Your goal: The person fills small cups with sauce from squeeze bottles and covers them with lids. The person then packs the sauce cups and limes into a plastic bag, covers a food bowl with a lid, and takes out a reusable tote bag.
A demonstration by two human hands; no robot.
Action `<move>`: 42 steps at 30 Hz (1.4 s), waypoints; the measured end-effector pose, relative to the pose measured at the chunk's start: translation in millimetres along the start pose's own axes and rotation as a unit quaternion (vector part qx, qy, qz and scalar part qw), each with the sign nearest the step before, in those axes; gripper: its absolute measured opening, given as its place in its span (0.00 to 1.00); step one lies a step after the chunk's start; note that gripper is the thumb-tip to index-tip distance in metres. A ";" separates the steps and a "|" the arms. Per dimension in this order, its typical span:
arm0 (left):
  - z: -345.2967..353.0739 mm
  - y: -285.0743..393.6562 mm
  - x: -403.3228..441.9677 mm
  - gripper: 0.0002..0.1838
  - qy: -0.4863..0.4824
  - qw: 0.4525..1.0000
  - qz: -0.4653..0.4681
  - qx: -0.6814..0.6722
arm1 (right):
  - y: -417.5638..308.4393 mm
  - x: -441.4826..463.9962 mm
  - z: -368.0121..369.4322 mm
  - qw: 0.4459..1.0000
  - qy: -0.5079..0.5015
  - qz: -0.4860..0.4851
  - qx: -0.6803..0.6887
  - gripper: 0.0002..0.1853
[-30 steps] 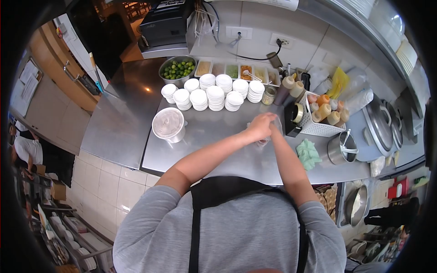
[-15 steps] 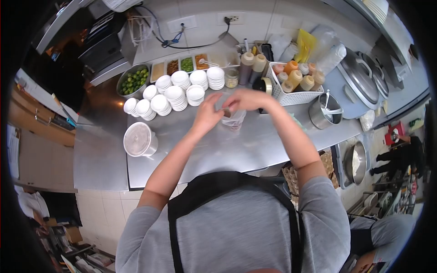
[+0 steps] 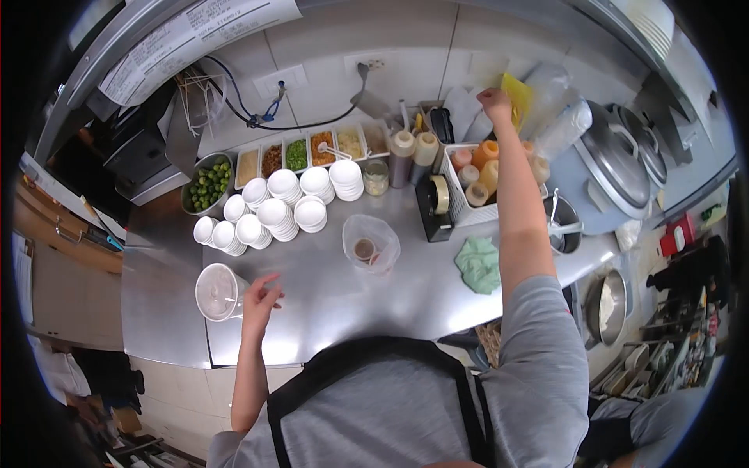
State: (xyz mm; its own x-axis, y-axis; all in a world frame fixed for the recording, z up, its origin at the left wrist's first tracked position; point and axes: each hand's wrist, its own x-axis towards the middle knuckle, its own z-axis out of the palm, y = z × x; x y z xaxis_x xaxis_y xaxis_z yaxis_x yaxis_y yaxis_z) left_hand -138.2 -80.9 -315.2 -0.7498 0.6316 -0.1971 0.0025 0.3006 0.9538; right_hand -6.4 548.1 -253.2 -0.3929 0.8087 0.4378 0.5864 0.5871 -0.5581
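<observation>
My left hand [image 3: 261, 306] is over the counter beside a white tub [image 3: 218, 292] with a cloudy lid. Its fingers are apart and hold nothing. My right hand [image 3: 496, 104] reaches far back, past the squeeze bottles, to a yellow packet [image 3: 516, 98] and some white plastic [image 3: 462, 109]. Its fingers are closed; what they grip, if anything, is hidden. Between my arms, a clear plastic bag [image 3: 381, 231] rests mouth up on the steel counter. A small cup of brown contents [image 3: 363, 249] sits inside it.
Stacked white cups [image 3: 273, 212] fill the left of the counter, by a bowl of green limes [image 3: 209, 184] and topping trays [image 3: 296, 152]. A tape dispenser [image 3: 435, 209], a white bottle basket [image 3: 473, 214], a green cloth [image 3: 478, 265] and a metal pot [image 3: 563, 222] stand right.
Both hands have left the clear bag, which now stands with the cup in it. My left hand moved toward the tub; my right hand moved up to the back wall. The view has shifted.
</observation>
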 end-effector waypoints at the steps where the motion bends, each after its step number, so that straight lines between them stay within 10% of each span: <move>1: -1.7 -1.4 -1.9 0.15 0.017 0.999 -0.032 -0.015 | -2.5 11.8 12.4 1.000 -0.003 0.006 -0.016 0.10; 5: -1.7 -5.1 -6.1 0.15 0.052 0.998 -0.044 -0.018 | -1.2 34.0 45.3 0.989 -0.015 -0.111 -0.097 0.16; 21: 16.7 -2.2 -0.1 0.13 0.043 0.997 -0.049 -0.031 | -13.9 42.8 50.3 0.949 -0.122 -0.080 -0.280 0.22; 33: 11.1 -6.1 -1.7 0.14 0.056 0.997 -0.056 -0.025 | 3.4 70.7 43.0 0.974 -0.127 -0.061 -0.177 0.23; 40: 30.7 33.4 -1.2 0.14 -0.012 1.000 0.013 -0.017 | -43.0 15.0 8.7 0.990 0.065 -0.099 0.082 0.29; 42: 47.9 69.3 -6.3 0.16 -0.076 0.996 0.037 -0.028 | -87.8 -46.3 -4.0 0.939 0.048 -0.234 0.248 0.30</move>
State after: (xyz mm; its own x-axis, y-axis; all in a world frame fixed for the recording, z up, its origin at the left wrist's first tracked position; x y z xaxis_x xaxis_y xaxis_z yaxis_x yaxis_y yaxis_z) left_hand -101.5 -29.9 -258.7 -0.6397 0.7533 -0.1529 0.0147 0.2109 0.9774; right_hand -36.8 459.0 -221.6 -0.4453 0.4639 0.7658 -0.0470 0.8420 -0.5374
